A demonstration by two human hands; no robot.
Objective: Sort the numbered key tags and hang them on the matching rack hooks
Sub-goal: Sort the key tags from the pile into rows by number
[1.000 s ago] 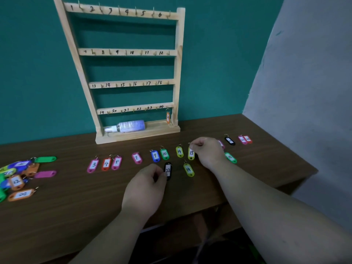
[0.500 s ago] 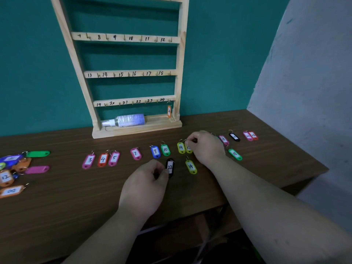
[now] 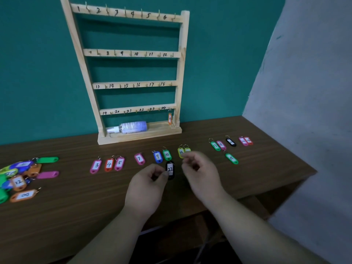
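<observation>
Glossy black oval tag 22 (image 3: 170, 168) lies flat on the wood-grain table (image 3: 76, 216) between both hands. The left hand (image 3: 148, 185) pinches its left edge. The right hand (image 3: 200, 172) is curled just right of it, too blurry to tell if it holds anything.

The 2 bare forearms reach forward side by side, backs of the hands up. The left hand (image 3: 150, 185) curls its fingers toward its thumb. The right hand (image 3: 200, 174), blurred, bends its fingers inward; neither grip is clear.

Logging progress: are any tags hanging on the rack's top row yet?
No: the top row has only bare hooks; the one hung tag is an orange tag at the bottom row's right end.
</observation>
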